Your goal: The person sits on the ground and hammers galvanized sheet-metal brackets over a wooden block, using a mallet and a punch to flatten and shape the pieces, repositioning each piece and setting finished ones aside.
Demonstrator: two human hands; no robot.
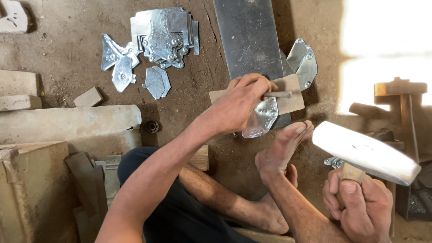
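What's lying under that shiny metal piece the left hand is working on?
The shiny metal piece rests on a small wooden block, over a dark steel bar. The left hand covers the rest.

The shaped plate of bright sheet metal (261,118) shines glossy, studded with rivets, on a pale matt wooden block (291,96). The short grey steel punch (277,94) looks dull. The big hammer head of polished metal (364,152) gleams smooth on its wooden handle (351,173). The brown earthen floor (67,49) is rough, crumbly.

Hammer handle (351,173): mostly buried in the right hand (360,207).
Punch (277,94): rear end covered by the left hand (238,105).
Metal plate (261,118): partly under that hand.
Window glare (387,54): washed out, nothing legible.
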